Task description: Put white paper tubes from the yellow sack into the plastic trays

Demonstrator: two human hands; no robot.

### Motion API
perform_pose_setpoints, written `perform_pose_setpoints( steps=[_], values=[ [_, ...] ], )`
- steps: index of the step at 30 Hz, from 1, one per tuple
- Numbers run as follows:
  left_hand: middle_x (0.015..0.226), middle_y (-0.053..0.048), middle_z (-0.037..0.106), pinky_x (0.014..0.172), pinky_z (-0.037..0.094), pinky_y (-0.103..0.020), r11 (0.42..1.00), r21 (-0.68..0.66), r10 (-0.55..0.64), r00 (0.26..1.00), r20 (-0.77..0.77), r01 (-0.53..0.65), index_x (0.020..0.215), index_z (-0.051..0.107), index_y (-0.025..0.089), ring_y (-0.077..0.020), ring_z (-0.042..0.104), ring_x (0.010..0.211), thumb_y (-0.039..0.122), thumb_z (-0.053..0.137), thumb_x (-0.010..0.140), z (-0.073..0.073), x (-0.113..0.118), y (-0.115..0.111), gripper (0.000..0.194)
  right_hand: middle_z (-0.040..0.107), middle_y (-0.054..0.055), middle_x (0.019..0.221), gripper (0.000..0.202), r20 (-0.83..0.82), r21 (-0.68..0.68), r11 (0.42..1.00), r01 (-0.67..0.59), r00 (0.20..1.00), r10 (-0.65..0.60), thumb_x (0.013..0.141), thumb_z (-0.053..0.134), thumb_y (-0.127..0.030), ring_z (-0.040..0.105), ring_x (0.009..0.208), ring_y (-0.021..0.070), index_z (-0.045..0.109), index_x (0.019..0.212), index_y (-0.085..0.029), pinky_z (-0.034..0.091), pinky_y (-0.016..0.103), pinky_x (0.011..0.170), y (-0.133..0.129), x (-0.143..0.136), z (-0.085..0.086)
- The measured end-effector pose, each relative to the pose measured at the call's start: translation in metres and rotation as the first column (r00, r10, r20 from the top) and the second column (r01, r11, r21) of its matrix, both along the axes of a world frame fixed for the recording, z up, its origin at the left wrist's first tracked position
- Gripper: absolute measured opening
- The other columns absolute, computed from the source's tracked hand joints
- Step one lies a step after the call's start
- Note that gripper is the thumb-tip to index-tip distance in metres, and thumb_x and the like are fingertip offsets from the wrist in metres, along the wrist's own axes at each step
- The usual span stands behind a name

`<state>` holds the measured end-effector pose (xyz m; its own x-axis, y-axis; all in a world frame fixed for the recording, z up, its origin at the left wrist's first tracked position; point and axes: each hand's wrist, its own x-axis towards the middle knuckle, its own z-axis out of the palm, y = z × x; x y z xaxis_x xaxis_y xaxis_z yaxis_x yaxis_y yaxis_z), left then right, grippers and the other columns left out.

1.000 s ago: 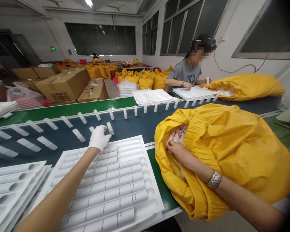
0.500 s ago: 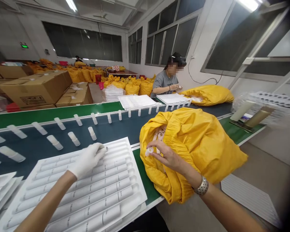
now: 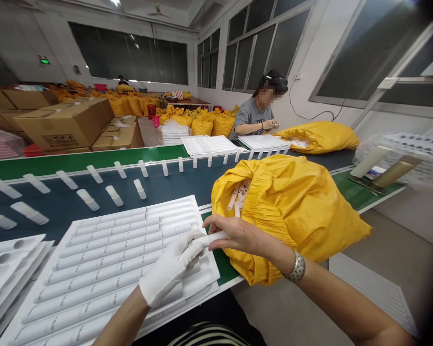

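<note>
My left hand (image 3: 171, 269), in a white glove, is closed over the right side of a white tray, its fingertips on the end of a white plastic tube (image 3: 218, 236). My bare right hand (image 3: 248, 236) pinches that tube between thumb and fingers, touching the glove. Whether the tube is one piece or two joined parts I cannot tell. Below lies the grooved tray (image 3: 67, 226), its slots largely filled with printed white tubes. Just beyond my right hand, the yellow sack (image 3: 296, 202) gapes, with loose white tubes (image 3: 241, 194) inside.
White tubes stand in rows along the dark conveyor belt (image 3: 173, 187). More trays (image 3: 10, 274) are stacked at the left. Across the belt a co-worker (image 3: 254, 113) handles small parts beside trays and another yellow sack (image 3: 321, 137). Cardboard boxes (image 3: 65, 125) stand behind.
My right hand has left the sack's mouth with a tube, and my left hand has moved right from the tray's far slots. Both hands now meet at the tube.
</note>
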<state>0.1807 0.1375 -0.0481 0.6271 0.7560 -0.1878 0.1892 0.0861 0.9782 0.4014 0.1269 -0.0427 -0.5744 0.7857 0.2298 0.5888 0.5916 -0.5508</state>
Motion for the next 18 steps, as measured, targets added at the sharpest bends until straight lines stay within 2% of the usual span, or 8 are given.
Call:
perform_pose_setpoints(
  steps=[4,6,8,11,13,16,18],
  values=[
    [0.064,0.006,0.032,0.054,0.028,-0.024,0.998,-0.061,0.018,0.999,0.037,-0.016,0.087,0.058,0.02,-0.0109,0.027,0.057,0.058,0.059,0.088,-0.006,-0.002,-0.006,0.038,0.063,0.006,0.114,0.051,-0.021,-0.041,0.999,-0.017,1.0,0.017,0.091,0.07,-0.05,0.064,0.099,0.0194,0.048,0.128,-0.022,0.051,0.026,0.081,-0.006,0.001,-0.001],
    [0.063,0.007,0.029,0.053,0.026,-0.024,0.996,-0.085,0.012,0.999,0.037,-0.009,0.097,0.061,0.019,-0.0105,0.024,0.056,0.057,0.059,0.09,-0.007,-0.008,-0.006,0.039,0.062,0.007,0.116,0.053,0.023,-0.027,1.0,0.01,1.0,-0.009,0.09,0.069,-0.054,0.062,0.1,0.021,0.048,0.127,-0.022,0.05,0.028,0.081,-0.009,0.005,-0.001],
    [0.063,0.007,0.032,0.055,0.031,-0.024,0.996,-0.08,0.026,0.999,0.026,-0.024,0.109,0.064,0.02,-0.0107,0.028,0.056,0.056,0.058,0.091,-0.005,-0.014,-0.006,0.041,0.063,0.006,0.106,0.043,0.1,-0.003,1.0,0.028,0.995,-0.028,0.096,0.061,-0.055,0.062,0.091,0.0204,0.052,0.118,-0.02,0.049,0.029,0.077,-0.012,0.009,-0.001],
    [0.071,0.001,0.053,0.066,0.047,-0.027,0.996,0.061,0.071,0.997,-0.031,-0.069,0.11,0.068,0.023,-0.0151,0.052,0.065,0.051,0.059,0.091,-0.001,-0.02,-0.011,0.035,0.064,0.007,0.099,0.035,0.122,0.003,1.0,-0.001,0.993,0.001,0.103,0.048,-0.053,0.061,0.083,0.0194,0.053,0.104,-0.019,0.048,0.03,0.073,-0.018,0.009,-0.003],
    [0.092,-0.004,0.066,0.077,0.054,-0.03,0.971,0.216,0.118,0.992,-0.044,-0.106,0.11,0.069,0.026,-0.0206,0.064,0.085,0.048,0.059,0.091,-0.002,-0.021,-0.018,0.03,0.064,0.007,0.1,0.034,0.066,-0.029,0.999,-0.02,0.998,0.021,0.104,0.047,-0.053,0.061,0.083,0.019,0.051,0.102,-0.019,0.048,0.029,0.072,-0.021,0.006,-0.004],
    [0.115,-0.005,0.07,0.094,0.055,-0.035,0.896,0.422,0.163,0.986,-0.03,-0.135,0.118,0.064,0.03,-0.0248,0.066,0.107,0.041,0.054,0.094,-0.011,-0.021,-0.028,0.028,0.061,0.003,0.091,0.033,0.008,-0.111,0.993,-0.036,0.999,0.037,0.104,0.048,-0.053,0.06,0.076,0.0172,0.049,0.104,-0.02,0.046,0.027,0.065,-0.023,0.001,-0.007],
    [0.122,-0.005,0.069,0.102,0.052,-0.037,0.858,0.508,0.125,0.991,-0.05,-0.082,0.122,0.062,0.031,-0.0246,0.064,0.115,0.036,0.049,0.098,-0.022,-0.022,-0.032,0.028,0.059,0.001,0.087,0.032,-0.001,-0.148,0.987,-0.059,0.998,0.06,0.103,0.049,-0.053,0.058,0.072,0.0166,0.048,0.104,-0.021,0.045,0.026,0.063,-0.023,-0.002,-0.011]
  ],
)
